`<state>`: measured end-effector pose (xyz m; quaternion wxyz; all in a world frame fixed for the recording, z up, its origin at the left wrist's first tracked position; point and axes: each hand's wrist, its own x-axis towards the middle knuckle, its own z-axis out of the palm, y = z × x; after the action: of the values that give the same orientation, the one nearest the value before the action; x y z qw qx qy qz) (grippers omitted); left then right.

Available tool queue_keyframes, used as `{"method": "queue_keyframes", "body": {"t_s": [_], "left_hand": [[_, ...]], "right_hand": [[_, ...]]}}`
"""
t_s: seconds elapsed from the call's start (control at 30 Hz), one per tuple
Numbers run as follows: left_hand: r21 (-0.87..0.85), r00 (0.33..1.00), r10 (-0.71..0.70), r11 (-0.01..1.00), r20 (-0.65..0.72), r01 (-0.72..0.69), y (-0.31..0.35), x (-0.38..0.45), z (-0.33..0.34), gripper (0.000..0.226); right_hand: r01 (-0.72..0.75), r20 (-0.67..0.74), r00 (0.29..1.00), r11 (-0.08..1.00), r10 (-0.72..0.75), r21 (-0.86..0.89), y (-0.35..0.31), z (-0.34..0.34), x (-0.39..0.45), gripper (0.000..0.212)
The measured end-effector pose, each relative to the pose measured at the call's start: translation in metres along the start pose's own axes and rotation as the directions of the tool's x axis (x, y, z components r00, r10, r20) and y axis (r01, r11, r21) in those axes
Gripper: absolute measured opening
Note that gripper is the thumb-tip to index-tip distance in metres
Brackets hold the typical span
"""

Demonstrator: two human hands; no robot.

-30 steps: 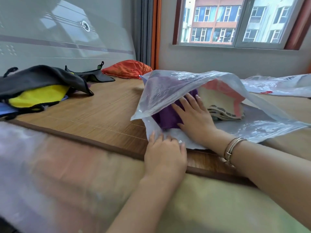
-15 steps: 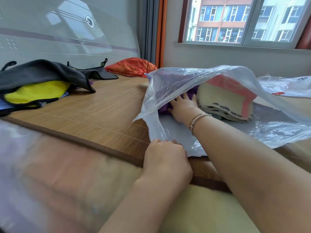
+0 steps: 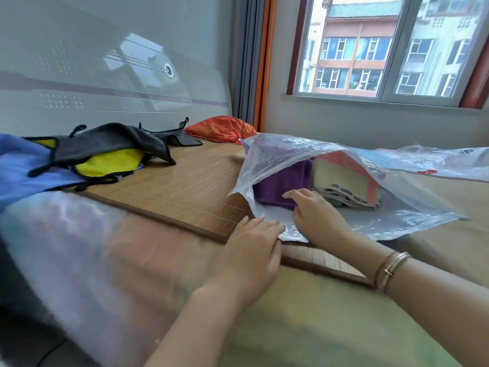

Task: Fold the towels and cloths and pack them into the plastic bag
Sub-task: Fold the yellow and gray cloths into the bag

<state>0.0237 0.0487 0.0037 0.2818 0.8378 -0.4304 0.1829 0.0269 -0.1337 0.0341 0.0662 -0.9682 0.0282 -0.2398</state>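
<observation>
Right hand (image 3: 316, 215) pulled back out of the plastic bag (image 3: 285, 157) since half a second ago; fingers relaxed, gripping nothing, at the mouth just in front of the purple towel (image 3: 280, 185). Left of the bag on the bamboo mat (image 3: 182, 186): unfolded grey and yellow cloths (image 3: 105, 152). My left hand (image 3: 254, 250) lies flat, pressing the bag's lower lip down. Inside, right of the purple towel: folded cream-and-pink towel (image 3: 344, 178).

Red print on far plastic bag (image 3: 449, 161) (too blurred to read).
</observation>
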Motion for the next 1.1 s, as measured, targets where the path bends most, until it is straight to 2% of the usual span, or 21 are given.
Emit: {"method": "queue_keyframes", "body": {"t_s": [0.1, 0.17, 0.3, 0.4, 0.47, 0.6, 0.7, 0.83, 0.93, 1.0, 1.1], "left_hand": [[-0.096, 0.98, -0.081, 0.993, -0.18, 0.065, -0.012, -0.019, -0.038, 0.04], [-0.134, 0.944, -0.193, 0.978, -0.268, 0.162, -0.027, -0.034, -0.063, 0.032], [-0.215, 0.789, -0.467, 0.884, -0.399, 0.415, -0.076, -0.063, -0.107, 0.03], [-0.271, 0.654, -0.639, 0.767, -0.404, 0.582, -0.125, -0.083, -0.129, 0.03], [-0.299, 0.579, -0.703, 0.705, -0.413, 0.643, -0.154, -0.092, -0.143, 0.029], [-0.376, 0.465, -0.768, 0.628, -0.441, 0.681, -0.197, -0.102, -0.163, 0.028], [-0.428, 0.394, -0.794, 0.59, -0.463, 0.685, -0.227, -0.104, -0.166, 0.028], [-0.473, 0.36, -0.809, 0.571, -0.465, 0.671, -0.262, -0.099, -0.157, 0.03], [-0.473, 0.354, -0.814, 0.563, -0.461, 0.678, -0.277, -0.094, -0.147, 0.03], [-0.476, 0.361, -0.813, 0.566, -0.457, 0.673, -0.281, -0.09, -0.141, 0.03], [-0.484, 0.386, -0.814, 0.572, -0.434, 0.662, -0.28, -0.084, -0.135, 0.031]], "right_hand": [[0.181, -0.108, 0.978, 0.983, -0.181, -0.012, -0.049, -0.011, -0.013, 0.04], [0.273, -0.157, 0.952, 0.96, -0.262, 0.057, -0.084, -0.015, -0.011, 0.036], [0.359, -0.176, 0.928, 0.915, -0.329, 0.182, -0.148, 0.007, 0.01, 0.026], [0.333, -0.094, 0.943, 0.897, -0.32, 0.289, -0.189, 0.043, 0.038, 0.027], [0.286, -0.032, 0.955, 0.887, -0.295, 0.364, -0.214, 0.071, 0.063, 0.027], [0.185, 0.054, 0.97, 0.86, -0.239, 0.475, -0.26, 0.123, 0.122, 0.028], [0.168, 0.082, 0.966, 0.84, -0.243, 0.515, -0.291, 0.154, 0.171, 0.036], [0.09, 0.196, 0.956, 0.855, -0.218, 0.511, -0.321, 0.187, 0.22, 0.041], [0.089, 0.28, 0.933, 0.901, -0.225, 0.426, -0.327, 0.206, 0.243, 0.039], [0.118, 0.295, 0.922, 0.907, -0.251, 0.404, -0.327, 0.213, 0.252, 0.04], [0.099, 0.259, 0.935, 0.882, -0.241, 0.461, -0.322, 0.211, 0.253, 0.042]]}}
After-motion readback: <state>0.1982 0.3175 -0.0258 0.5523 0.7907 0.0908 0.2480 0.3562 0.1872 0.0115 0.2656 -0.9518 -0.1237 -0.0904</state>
